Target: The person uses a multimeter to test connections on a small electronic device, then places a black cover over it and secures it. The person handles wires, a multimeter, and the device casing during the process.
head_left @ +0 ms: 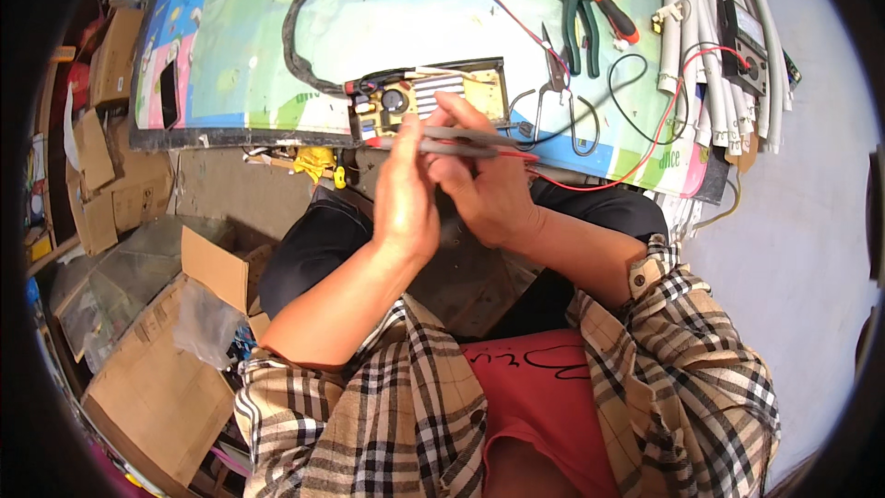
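Above the open circuit board (pixel 426 97), both hands (pixel 452 180) together pinch red-tipped probes (pixel 452 140).

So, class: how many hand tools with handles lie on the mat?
3: green-handled pliers at the top, an orange-handled screwdriver beside them, and bare-metal scissors below. More may be hidden behind the hands.

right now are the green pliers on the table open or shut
Open: the green pliers lie flat on the table, their handles spread apart.
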{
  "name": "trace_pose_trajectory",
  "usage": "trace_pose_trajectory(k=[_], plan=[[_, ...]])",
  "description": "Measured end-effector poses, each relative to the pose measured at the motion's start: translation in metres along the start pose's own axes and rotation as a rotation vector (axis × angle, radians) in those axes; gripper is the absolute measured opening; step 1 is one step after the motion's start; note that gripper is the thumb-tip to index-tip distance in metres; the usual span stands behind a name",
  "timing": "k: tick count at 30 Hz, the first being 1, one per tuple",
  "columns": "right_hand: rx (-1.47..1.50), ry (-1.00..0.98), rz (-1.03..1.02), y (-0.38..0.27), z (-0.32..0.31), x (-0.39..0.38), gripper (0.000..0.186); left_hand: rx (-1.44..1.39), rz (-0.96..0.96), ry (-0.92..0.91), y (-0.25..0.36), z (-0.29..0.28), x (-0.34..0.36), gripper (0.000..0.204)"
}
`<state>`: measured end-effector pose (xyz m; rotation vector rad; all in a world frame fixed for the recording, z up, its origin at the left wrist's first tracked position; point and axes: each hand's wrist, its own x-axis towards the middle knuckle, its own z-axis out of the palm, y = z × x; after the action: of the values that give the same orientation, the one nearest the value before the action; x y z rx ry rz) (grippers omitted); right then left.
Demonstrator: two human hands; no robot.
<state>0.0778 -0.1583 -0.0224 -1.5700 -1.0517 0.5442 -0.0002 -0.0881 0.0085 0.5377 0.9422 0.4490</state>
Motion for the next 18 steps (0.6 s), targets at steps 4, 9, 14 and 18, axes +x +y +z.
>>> trace_pose_trajectory(k=[4,9,14,18], plan=[[0.028,0.057,-0.048,-0.002,-0.013,0.01,0.022,0.037,-0.079,-0.204,-0.016,-0.009,0.002,0.056],[0.114,0.275,0.035,-0.005,-0.073,0.045,0.022,0.289,-0.327,-0.499,-0.021,-0.01,-0.008,0.055],[0.074,0.059,0.272,0.006,-0.106,0.049,0.021,0.804,-0.233,-0.715,-0.038,-0.029,-0.003,0.042],[-0.053,-0.012,0.278,0.021,-0.091,0.043,0.019,1.114,0.016,-0.681,-0.024,-0.016,-0.012,0.035]])
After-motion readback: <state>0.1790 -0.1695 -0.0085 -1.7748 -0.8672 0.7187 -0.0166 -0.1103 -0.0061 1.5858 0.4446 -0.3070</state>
